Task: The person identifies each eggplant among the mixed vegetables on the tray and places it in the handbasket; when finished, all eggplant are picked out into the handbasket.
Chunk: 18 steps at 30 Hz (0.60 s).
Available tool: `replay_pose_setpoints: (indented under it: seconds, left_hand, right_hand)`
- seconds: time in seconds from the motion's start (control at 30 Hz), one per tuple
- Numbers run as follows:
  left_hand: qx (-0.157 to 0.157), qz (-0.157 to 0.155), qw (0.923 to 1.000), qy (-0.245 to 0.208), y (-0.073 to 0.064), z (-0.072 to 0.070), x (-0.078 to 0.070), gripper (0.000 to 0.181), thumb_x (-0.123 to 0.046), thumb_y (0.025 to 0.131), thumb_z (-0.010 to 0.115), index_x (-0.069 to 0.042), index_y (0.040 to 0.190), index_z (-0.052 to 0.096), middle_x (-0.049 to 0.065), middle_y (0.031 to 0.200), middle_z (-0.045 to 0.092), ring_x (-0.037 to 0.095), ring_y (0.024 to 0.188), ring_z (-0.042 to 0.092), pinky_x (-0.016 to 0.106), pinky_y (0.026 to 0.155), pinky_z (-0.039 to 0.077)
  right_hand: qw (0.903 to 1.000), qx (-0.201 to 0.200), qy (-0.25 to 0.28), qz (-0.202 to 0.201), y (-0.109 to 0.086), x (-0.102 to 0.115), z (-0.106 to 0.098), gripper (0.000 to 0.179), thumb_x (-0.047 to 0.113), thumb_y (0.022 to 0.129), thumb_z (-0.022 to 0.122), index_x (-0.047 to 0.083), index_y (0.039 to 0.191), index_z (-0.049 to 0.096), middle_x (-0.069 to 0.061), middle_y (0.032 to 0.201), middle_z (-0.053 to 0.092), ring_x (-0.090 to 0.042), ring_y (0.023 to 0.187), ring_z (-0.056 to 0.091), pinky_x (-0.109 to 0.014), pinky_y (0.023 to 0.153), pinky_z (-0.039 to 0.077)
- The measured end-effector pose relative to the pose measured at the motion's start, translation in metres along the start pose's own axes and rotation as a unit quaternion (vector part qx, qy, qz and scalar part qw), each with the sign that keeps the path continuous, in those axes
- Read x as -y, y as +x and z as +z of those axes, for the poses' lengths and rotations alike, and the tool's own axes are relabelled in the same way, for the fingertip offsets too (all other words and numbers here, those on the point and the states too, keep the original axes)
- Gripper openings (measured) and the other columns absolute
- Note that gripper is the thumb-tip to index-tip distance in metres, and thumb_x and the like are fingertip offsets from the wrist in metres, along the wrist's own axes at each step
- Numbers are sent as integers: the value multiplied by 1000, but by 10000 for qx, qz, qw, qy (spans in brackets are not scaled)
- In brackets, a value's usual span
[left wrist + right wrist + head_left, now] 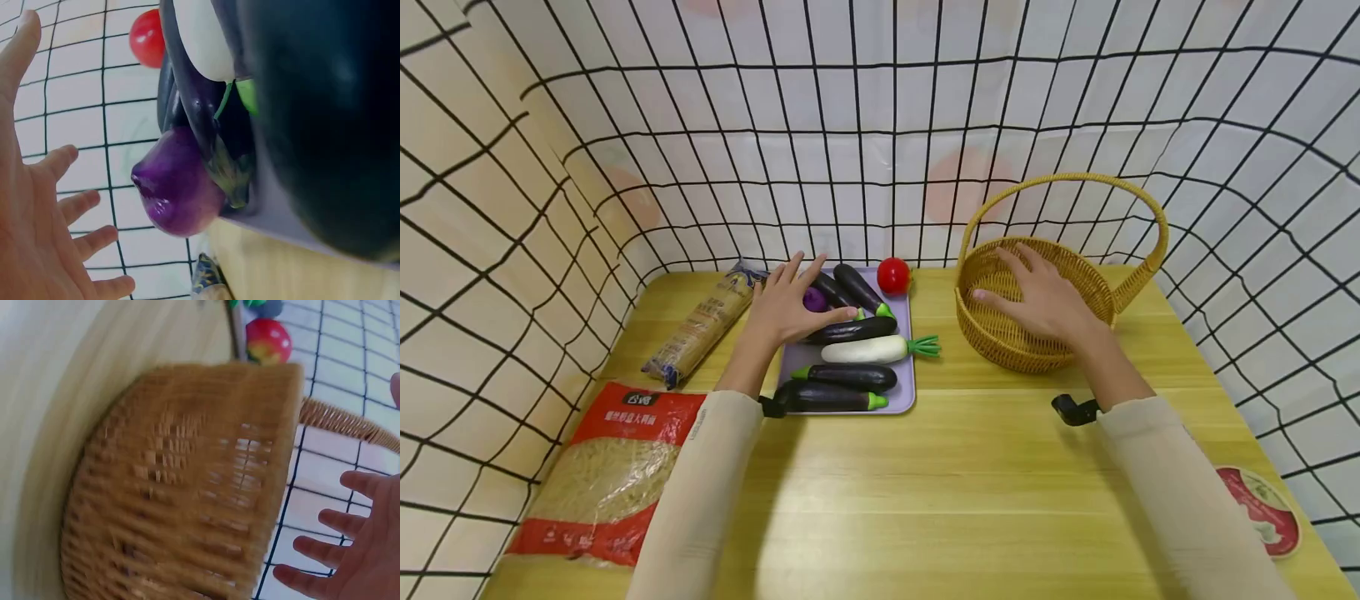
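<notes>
And it's cream cloth at seven o'clock, a long left sleeve (696, 500), lightly creased, small dark lettering (697, 423) below the left cuff (737, 404)! A matching right sleeve (1191, 500) at four! Bare left hand (786, 304), black wrist fitting (772, 407) at three o'clock of its cuff; bare right hand (1047, 298), chunkier black bracket (1075, 410) at its cuff's nine!

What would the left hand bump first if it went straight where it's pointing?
Probably the black grid behind the tray; the left hand seems to hover above the vegetables, though depth is unclear.
</notes>
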<state>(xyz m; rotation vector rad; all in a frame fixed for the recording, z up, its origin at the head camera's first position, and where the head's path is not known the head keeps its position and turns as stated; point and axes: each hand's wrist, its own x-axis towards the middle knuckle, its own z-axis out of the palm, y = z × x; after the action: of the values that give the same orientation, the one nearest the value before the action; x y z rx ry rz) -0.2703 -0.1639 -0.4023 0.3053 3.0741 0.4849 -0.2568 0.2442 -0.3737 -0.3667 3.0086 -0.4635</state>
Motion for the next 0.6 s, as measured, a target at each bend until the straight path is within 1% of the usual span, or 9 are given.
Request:
replay_pose_setpoints:
  seconds: [0.13,0.23,0.3,0.43,0.53,0.6]
  left_hand:
    - [-187,34,9985,-510,-9,2,9,108,-91,78,52,-39,165,16,9,173,16,43,157,18,73,121,20]
    - [-313,-4,9946,-993,-17,4,17,102,-84,82,56,-36,165,22,11,171,22,46,154,22,71,119,27]
    - [-344,-63,9914,-1258,-22,5,23,98,-80,85,57,-34,165,23,12,170,24,47,153,24,71,118,31]
    - [-182,-287,9869,-1576,-31,8,35,98,-76,90,53,-24,166,20,20,169,22,48,154,22,70,120,26]
    - [-37,-471,9837,-1734,-37,11,42,98,-73,94,51,-17,166,18,23,168,23,47,149,34,66,120,31]
    - [9,-521,9797,-1936,-40,13,47,95,-66,96,54,-12,166,19,23,167,27,46,143,44,62,117,39]
  right_hand:
    - [9990,-126,395,-137,-11,12,6,96,79,94,42,22,167,15,-18,172,12,-51,153,19,-78,114,26]
    - [9960,-261,818,-240,-19,24,16,93,76,94,47,21,165,24,-17,170,23,-46,153,25,-73,118,28]
    - [9938,-343,1024,-280,-25,33,24,89,75,94,50,22,163,29,-15,168,28,-43,153,27,-70,119,28]
    - [9875,-509,1400,-515,-38,52,40,80,67,95,59,20,157,41,-13,163,39,-40,149,37,-65,120,33]
    - [9796,-627,1736,-792,-47,65,53,72,58,95,65,16,152,49,-10,153,51,-36,139,50,-59,115,43]
    - [9734,-647,1978,-956,-51,73,60,65,51,96,69,16,148,54,-8,145,57,-34,131,56,-56,110,48]
